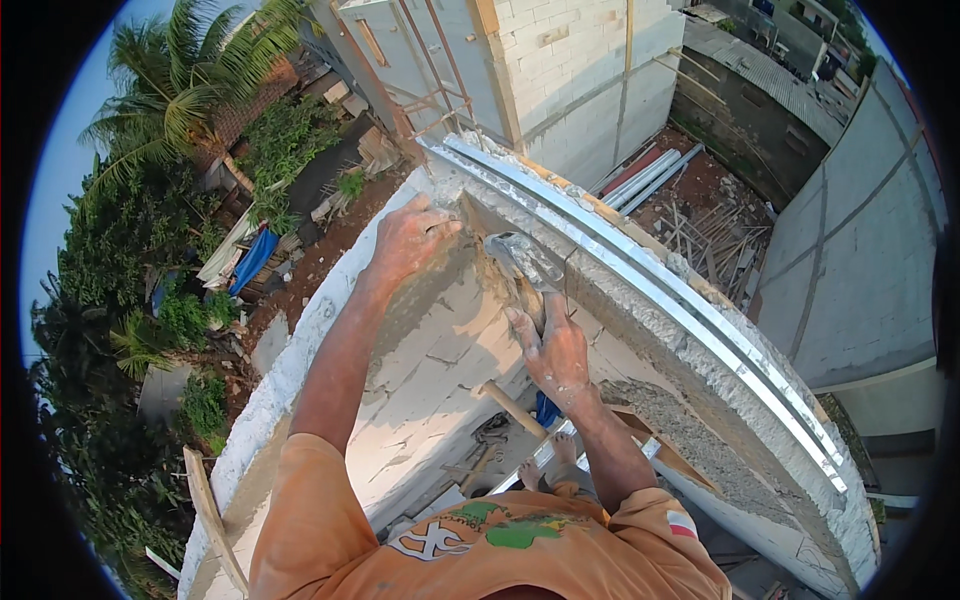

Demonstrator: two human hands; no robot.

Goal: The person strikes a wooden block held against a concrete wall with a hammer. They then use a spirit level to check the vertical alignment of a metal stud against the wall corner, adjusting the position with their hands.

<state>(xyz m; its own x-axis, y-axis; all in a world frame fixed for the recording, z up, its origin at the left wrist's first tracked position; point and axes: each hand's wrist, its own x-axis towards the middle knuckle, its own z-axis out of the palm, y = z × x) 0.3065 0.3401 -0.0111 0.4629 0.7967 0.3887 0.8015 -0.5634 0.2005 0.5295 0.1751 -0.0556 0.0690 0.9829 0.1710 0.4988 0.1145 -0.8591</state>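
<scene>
Head view: our right hand (pixel 558 360) is wrapped around the handle of a trowel (pixel 524 257), whose mortar-smeared blade points toward the inside corner where two walls meet; whether it touches the masonry, we cannot tell. Our left hand (pixel 410 240) rests near that corner, by the top edge of the left wall (pixel 298 362), fingers bent; we cannot tell whether they pinch anything. Shiny metal channels (pixel 640 248) lie along the top edge of the right wall (pixel 655 365).

The trowel (pixel 525 258) looks like glossy metal, the mortar (pixel 428 296) matt and rough.
</scene>
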